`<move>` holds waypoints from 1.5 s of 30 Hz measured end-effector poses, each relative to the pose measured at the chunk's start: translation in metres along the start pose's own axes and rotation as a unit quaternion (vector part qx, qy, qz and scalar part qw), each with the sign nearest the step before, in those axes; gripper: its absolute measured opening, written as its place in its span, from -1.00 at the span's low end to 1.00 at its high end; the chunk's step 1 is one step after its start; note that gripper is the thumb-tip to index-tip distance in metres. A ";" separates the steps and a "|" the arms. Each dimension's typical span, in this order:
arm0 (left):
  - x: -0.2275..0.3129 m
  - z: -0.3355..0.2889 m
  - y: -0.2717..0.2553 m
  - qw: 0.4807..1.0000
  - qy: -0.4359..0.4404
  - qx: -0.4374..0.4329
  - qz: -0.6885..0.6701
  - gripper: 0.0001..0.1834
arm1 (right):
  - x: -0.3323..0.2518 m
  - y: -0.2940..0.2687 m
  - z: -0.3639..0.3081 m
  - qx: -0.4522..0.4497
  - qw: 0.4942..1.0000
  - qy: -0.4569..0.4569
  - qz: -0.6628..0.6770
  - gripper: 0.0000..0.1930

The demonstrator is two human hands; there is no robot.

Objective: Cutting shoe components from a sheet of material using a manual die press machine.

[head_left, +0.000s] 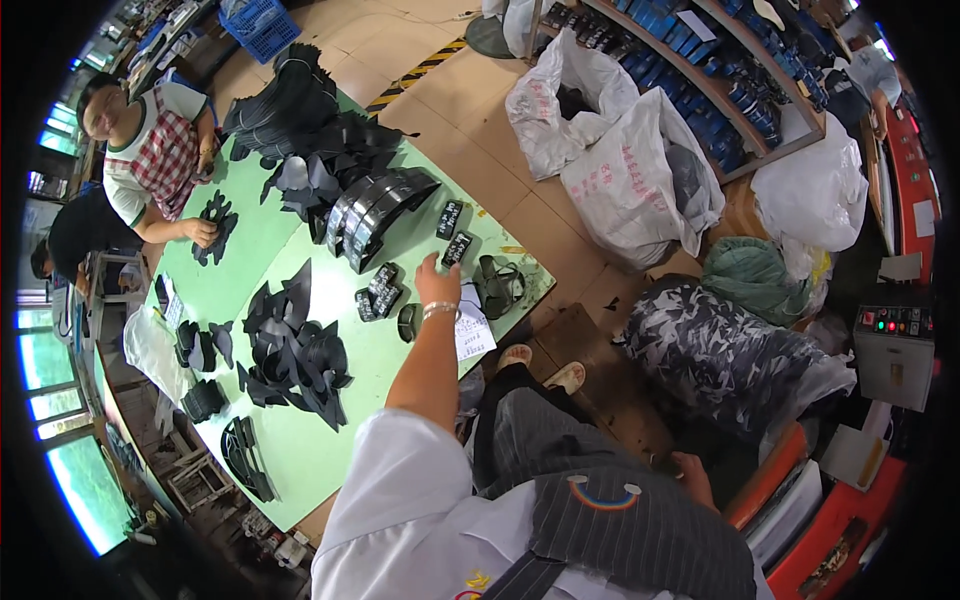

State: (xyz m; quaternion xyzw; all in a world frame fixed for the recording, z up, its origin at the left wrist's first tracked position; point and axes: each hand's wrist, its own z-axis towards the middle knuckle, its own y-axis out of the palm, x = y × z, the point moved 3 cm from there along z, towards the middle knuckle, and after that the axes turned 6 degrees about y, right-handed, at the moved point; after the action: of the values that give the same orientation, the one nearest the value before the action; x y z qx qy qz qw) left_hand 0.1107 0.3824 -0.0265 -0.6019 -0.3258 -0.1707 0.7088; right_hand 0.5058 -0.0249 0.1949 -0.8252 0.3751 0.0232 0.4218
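My left hand [437, 283] reaches over the green table [400, 372], a bracelet on its wrist. Its fingers are spread, the tips at the near edge of a small black block with white markings [457, 249]; I see no clear grip. A similar marked block [450, 220] lies just beyond, and a cluster of black blocks [380, 291] sits to the left. Beside my wrist are a written paper sheet [473, 328] and dark curved metal pieces [499, 285]. My right hand [692, 476] hangs low by my apron, partly covered, its fingers hard to make out.
Shiny black curved forms [380, 215] stand behind the blocks, near stacked dark cut pieces [285, 105]. More black pieces [292, 350] lie mid-table. Across it, a person in a checked apron [165, 145] handles dark pieces. White sacks [640, 175] and a control box [893, 350] are at right.
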 end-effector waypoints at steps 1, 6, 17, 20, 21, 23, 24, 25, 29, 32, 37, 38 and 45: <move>-0.013 -0.011 -0.011 1.000 -0.006 0.015 0.005 -0.42 | -0.002 -0.002 0.001 0.003 1.000 -0.002 0.001 -0.43; -0.034 -0.067 -0.063 0.980 -0.135 0.033 0.143 -0.31 | 0.000 -0.006 0.010 0.008 0.999 0.037 -0.001 -0.45; -0.099 -0.069 -0.077 0.989 -0.090 -0.034 0.115 -0.61 | 0.014 0.026 -0.026 0.019 0.995 0.087 0.033 -0.43; -0.098 -0.088 -0.088 0.997 -0.041 -0.060 0.040 -0.67 | 0.014 0.031 -0.055 0.002 0.980 0.186 0.074 -0.44; -0.091 -0.104 -0.084 0.994 -0.031 -0.109 -0.001 -0.63 | 0.022 0.030 -0.071 0.030 0.979 0.174 0.106 -0.46; -0.068 -0.125 -0.081 0.985 0.041 -0.165 -0.006 -0.56 | 0.042 0.031 -0.098 0.014 0.974 0.171 0.148 -0.47; -0.054 -0.141 -0.058 0.973 0.098 -0.210 -0.002 -0.55 | 0.058 0.047 -0.104 0.054 0.979 0.138 0.140 -0.49; -0.043 -0.162 -0.037 0.957 0.150 -0.247 0.002 -0.54 | 0.058 0.041 -0.117 0.090 0.974 0.129 0.163 -0.51; 0.023 -0.207 0.028 0.879 0.356 -0.315 0.020 -0.50 | 0.075 0.051 -0.161 0.190 0.955 0.102 0.202 -0.51; 0.218 -0.345 0.017 0.809 0.366 -0.459 0.021 -0.46 | 0.103 0.072 -0.219 0.286 0.918 0.131 0.240 -0.54; 0.347 -0.477 0.004 0.628 0.366 -0.640 -0.250 -0.68 | 0.126 0.084 -0.322 0.461 0.842 0.146 0.240 -0.60; 0.366 -0.506 0.002 0.584 0.405 -0.643 -0.286 -0.65 | 0.133 0.089 -0.346 0.488 0.822 0.162 0.243 -0.61; 0.459 -0.731 -0.084 0.311 0.647 -0.625 -0.306 -0.61 | 0.208 0.176 -0.485 0.547 0.664 0.483 0.162 -0.49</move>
State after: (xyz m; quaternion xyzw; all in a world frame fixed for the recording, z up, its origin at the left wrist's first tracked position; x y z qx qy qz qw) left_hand 0.5792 -0.2717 0.2961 -0.4196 0.2800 -0.8634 0.0028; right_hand 0.4078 -0.5596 0.3133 -0.2676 0.5992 -0.5200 0.5469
